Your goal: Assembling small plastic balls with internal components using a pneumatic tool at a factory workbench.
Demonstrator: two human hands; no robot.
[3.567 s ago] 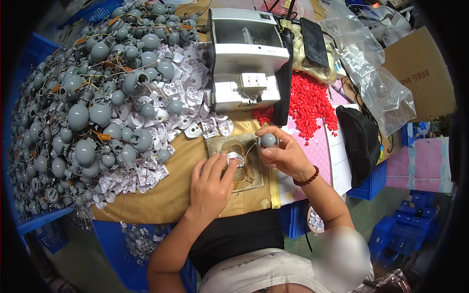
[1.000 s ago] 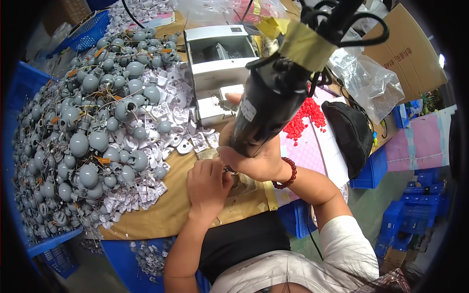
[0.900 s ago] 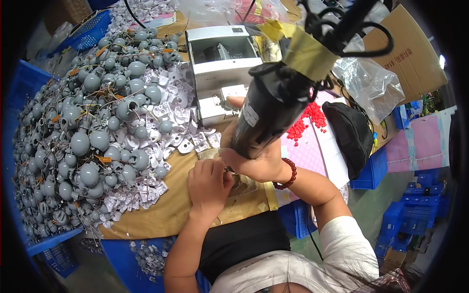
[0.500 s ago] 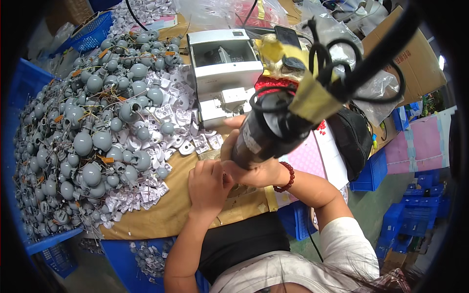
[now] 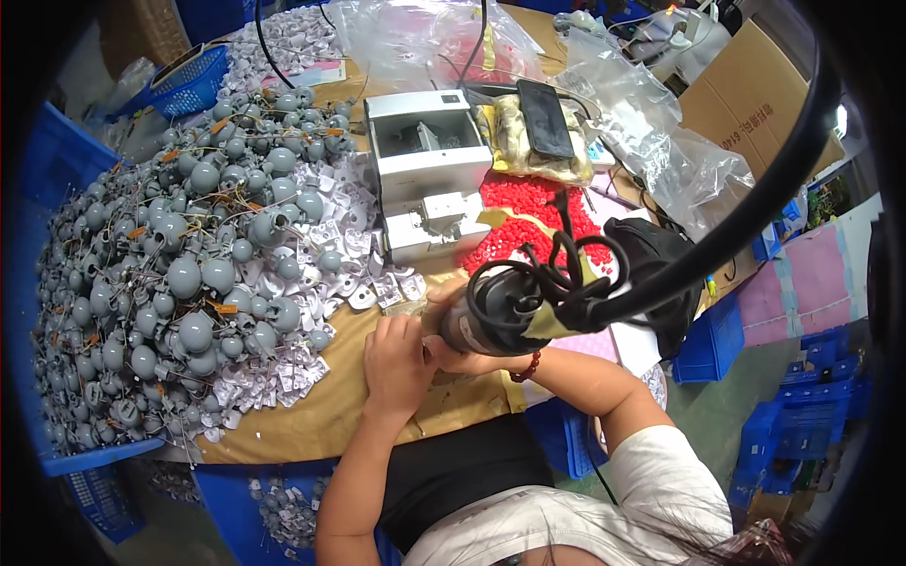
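The worktable, under a brown covering, runs across the view, its near edge just in front of the person's waist. The heap of grey round-headed parts takes up its left side, with a blue rim along the heap's lower corner. White plastic parts spill from the heap's right flank up to the foot of the silver machine, so the gap there is narrow. Below them, a strip of brown covering widens between the heap and the left forearm and gives that arm some room.

On the far right a cardboard box leans open, a clear plastic bag crumpled beside it. The black pouch lies near the right table edge, partly hidden by the thick black cable that arches across the right side.

The black tool is tilted in the right hand, in front of the machine and near the table's front edge; the right fingers wrap its lower body. The left hand sits just beside, its fingers curled; whether they grip anything I cannot tell, as the fingertips are hidden. A metal plate peeks out beyond the hands. Small red pieces spread between machine and pouch.
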